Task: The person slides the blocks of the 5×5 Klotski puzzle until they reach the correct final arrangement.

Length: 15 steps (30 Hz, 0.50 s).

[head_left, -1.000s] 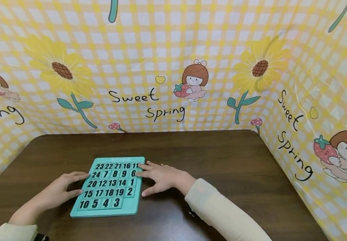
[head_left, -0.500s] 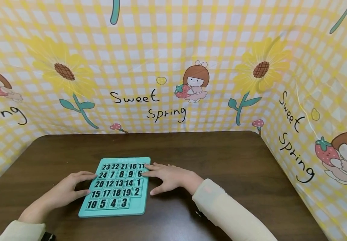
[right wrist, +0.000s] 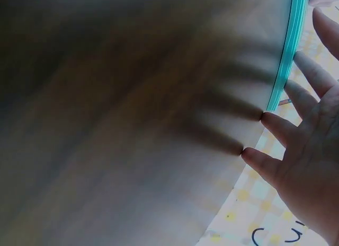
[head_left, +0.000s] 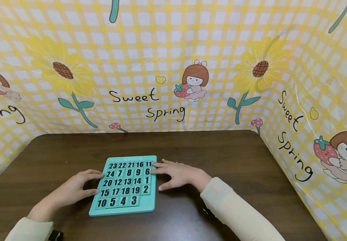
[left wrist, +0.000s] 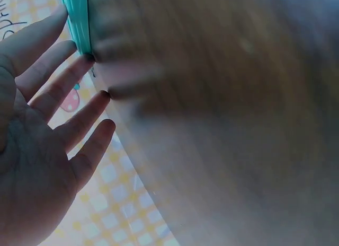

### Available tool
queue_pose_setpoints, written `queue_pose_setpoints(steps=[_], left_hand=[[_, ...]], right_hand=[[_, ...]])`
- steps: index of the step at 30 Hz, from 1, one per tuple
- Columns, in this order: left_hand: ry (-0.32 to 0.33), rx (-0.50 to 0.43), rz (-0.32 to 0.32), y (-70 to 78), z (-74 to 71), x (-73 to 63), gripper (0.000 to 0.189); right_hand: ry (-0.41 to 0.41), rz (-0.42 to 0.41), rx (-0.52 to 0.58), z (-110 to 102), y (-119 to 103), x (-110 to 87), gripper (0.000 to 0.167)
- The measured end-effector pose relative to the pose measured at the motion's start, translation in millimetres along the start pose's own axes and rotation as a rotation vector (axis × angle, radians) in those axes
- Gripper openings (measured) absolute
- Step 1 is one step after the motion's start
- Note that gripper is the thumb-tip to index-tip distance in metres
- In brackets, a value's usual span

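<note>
A turquoise number slide puzzle (head_left: 122,211) lies flat on the table, its black-numbered tiles in rows. The bottom right corner of its grid holds no tile. My left hand (head_left: 72,189) is at the puzzle's left edge, with thumb and fingertips against the side. From the right, my right hand (head_left: 181,174) reaches over the upper right edge, fingertips by tiles 11 and 6. Its thumb is off the board, just beside that edge. In the left wrist view, extended fingers (left wrist: 68,79) meet the turquoise side. The right wrist view shows spread fingers (right wrist: 302,100) along the opposite side.
The dark brown wooden table (head_left: 221,157) extends beyond the puzzle on every side. A yellow checked cloth (head_left: 149,50) with sunflowers and cartoon girls hangs behind the table and along its left and right sides.
The puzzle has slid to the right across the table, and both hands have shifted right along with it. The tiles keep the same order.
</note>
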<state>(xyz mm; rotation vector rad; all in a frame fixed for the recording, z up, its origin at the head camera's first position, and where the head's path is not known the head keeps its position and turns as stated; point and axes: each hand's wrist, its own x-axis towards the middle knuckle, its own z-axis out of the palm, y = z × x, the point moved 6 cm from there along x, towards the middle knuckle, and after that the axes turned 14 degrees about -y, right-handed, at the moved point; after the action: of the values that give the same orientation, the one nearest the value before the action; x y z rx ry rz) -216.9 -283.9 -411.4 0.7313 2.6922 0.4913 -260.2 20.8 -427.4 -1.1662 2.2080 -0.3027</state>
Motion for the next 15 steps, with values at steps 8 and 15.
queue_pose_setpoints(steps=[8,15], left_hand=[[-0.038,-0.007,-0.005,13.3,2.5,8.0,0.054],[-0.065,-0.028,-0.029,24.5,7.3,15.3,0.055]], right_hand=[[0.005,0.019,0.037,-1,8,-11.3,0.066],[0.013,0.014,0.064,0,16,-22.2,0.064]])
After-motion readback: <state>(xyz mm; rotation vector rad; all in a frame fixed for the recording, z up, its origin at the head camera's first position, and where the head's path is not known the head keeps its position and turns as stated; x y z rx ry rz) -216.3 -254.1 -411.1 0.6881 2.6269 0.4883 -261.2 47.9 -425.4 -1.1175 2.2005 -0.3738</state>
